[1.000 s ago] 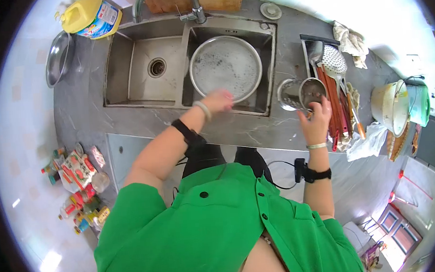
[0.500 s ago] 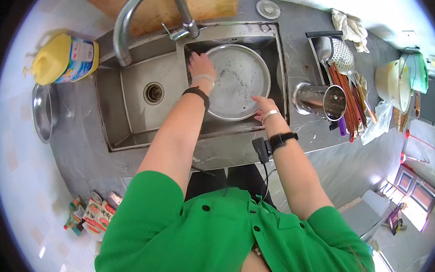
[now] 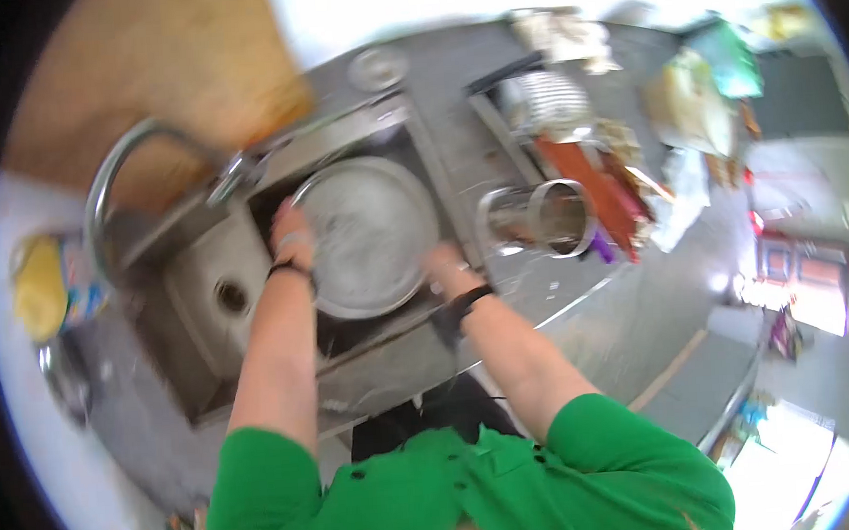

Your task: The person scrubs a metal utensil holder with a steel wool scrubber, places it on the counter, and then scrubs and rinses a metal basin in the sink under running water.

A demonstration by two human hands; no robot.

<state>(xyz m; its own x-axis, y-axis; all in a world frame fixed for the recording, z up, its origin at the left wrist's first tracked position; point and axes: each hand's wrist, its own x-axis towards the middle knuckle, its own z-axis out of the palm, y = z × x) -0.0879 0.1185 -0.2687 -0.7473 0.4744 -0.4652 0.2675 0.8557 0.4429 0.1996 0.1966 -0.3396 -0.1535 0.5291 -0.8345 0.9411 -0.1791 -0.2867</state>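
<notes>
Basin [image 3: 364, 235] of metal sits in the right compartment of the sink [image 3: 433, 158], which is set into the tabletop [image 3: 441, 65]. The left hand [image 3: 291, 232] is at the basin's left rim, the right hand [image 3: 449, 266] near its right; blur hides whether either grasps it. Toward the tabletop's front edge, a metal cylinder [image 3: 519, 215] lies sideways.

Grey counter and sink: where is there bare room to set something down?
Free: counter between sink and utensil tray; counter in front of the steel cylinder; the left compartment's floor, around its drain. Crowded: the right compartment, mostly filled by the basin between left hand and right hand; counter beyond the cylinder, under brown sticks.
</notes>
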